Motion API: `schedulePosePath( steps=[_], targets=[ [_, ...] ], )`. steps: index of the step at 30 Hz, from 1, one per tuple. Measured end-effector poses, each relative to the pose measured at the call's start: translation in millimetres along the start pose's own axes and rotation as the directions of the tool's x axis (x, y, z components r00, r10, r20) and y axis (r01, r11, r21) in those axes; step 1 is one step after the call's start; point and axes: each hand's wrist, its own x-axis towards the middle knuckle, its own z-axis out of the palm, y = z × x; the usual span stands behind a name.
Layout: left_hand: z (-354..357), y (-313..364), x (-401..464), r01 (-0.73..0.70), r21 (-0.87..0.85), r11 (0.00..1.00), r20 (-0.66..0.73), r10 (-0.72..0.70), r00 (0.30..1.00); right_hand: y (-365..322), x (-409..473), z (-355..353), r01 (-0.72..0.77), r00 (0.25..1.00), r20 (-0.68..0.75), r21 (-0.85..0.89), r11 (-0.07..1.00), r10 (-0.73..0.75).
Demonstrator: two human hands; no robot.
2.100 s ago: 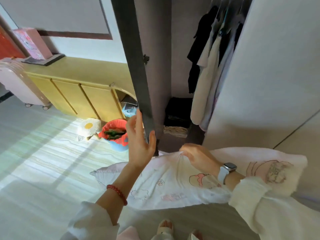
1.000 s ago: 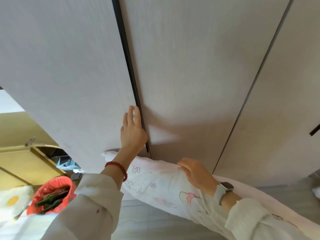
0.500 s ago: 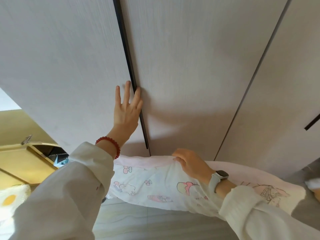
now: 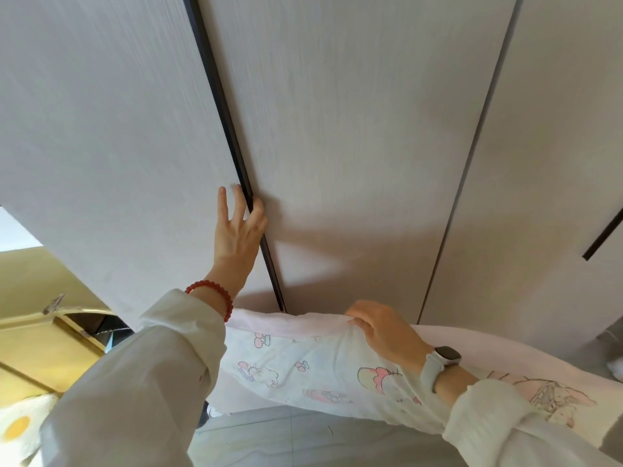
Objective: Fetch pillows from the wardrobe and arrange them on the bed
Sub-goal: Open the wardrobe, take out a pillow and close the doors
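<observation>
A white pillow (image 4: 303, 372) with pink cartoon prints hangs across the lower middle of the view, in front of the wardrobe. My right hand (image 4: 381, 332) pinches its top edge and holds it up. A second, pinker pillow (image 4: 526, 375) lies under my right forearm. My left hand (image 4: 237, 234) rests flat with fingers spread on the pale grey wardrobe door (image 4: 111, 156), fingertips at the dark seam between the doors. The wardrobe is closed; its inside is hidden.
More closed wardrobe doors (image 4: 354, 136) fill the view ahead and to the right. A yellow low cabinet (image 4: 30, 348) stands at the lower left, with an egg-shaped cushion (image 4: 20, 426) on the floor below it. Pale tiled floor (image 4: 303, 439) shows under the pillow.
The wardrobe door went from open to closed under my left hand, which has since slid slightly up the seam. My right hand kept hold of the pillow throughout.
</observation>
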Motion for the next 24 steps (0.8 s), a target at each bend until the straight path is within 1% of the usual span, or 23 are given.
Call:
schedulePosePath(
  steps=[3, 5, 7, 9, 11, 13, 15, 16, 17, 18, 19, 21, 22, 24],
  targets=[
    [-3, -7, 2, -0.021, -0.058, 0.998, -0.042, 0.018, 0.999, 1, -2, -5, 0.0, 1.0, -0.013, 0.003, 1.0, 0.0],
    [3, -13, -1, -0.088, -0.012, 0.996, -0.098, 0.086, 0.991, 1, -1, -8, 0.012, 1.0, -0.01, 0.0, 1.0, -0.012],
    [5, -18, -1, -0.153, 0.008, 0.988, -0.119, 0.153, 0.981, 0, 2, -11, 0.021, 1.0, -0.001, -0.002, 1.0, -0.021],
    [4, -22, 6, -0.206, 0.099, 0.974, -0.141, 0.218, 0.966, -2, 8, -13, 0.024, 1.0, 0.005, 0.014, 1.0, -0.024],
    [-1, -29, 16, -0.239, 0.14, 0.961, -0.178, 0.262, 0.949, -4, 13, -13, 0.031, 0.999, 0.013, 0.014, 0.999, -0.032],
    [0, -37, 24, -0.22, 0.054, 0.974, -0.294, 0.226, 0.929, -7, 17, -12, 0.033, 0.999, 0.008, 0.011, 0.999, -0.033],
    [8, -35, 31, -0.2, -0.111, 0.973, -0.453, 0.13, 0.882, -10, 21, -10, 0.046, 0.999, 0.004, -0.001, 0.999, -0.046],
    [10, -31, 33, -0.196, -0.187, 0.963, -0.491, 0.082, 0.867, -11, 23, -9, 0.052, 0.999, 0.0, -0.007, 0.999, -0.052],
    [13, -28, 33, -0.193, -0.231, 0.954, -0.501, 0.053, 0.864, -12, 25, -7, 0.061, 0.998, -0.002, -0.006, 0.998, -0.061],
    [18, -26, 31, -0.206, -0.268, 0.941, -0.493, 0.05, 0.868, -12, 27, -6, 0.07, 0.998, -0.001, 0.003, 0.998, -0.07],
    [23, -24, 26, -0.21, -0.321, 0.924, -0.453, 0.045, 0.89, -14, 29, -3, 0.083, 0.997, -0.001, 0.011, 0.997, -0.082],
    [32, -20, 10, -0.175, -0.468, 0.866, -0.321, 0.017, 0.947, -18, 32, 2, 0.11, 0.994, -0.002, 0.018, 0.994, -0.11],
    [36, -16, -1, -0.134, -0.558, 0.819, -0.264, -0.022, 0.964, -21, 34, 5, 0.125, 0.992, -0.004, 0.017, 0.992, -0.125],
    [39, -5, -31, -0.037, -0.725, 0.688, -0.154, -0.11, 0.982, -29, 37, 12, 0.158, 0.987, 0.002, 0.016, 0.987, -0.158]
  ],
)
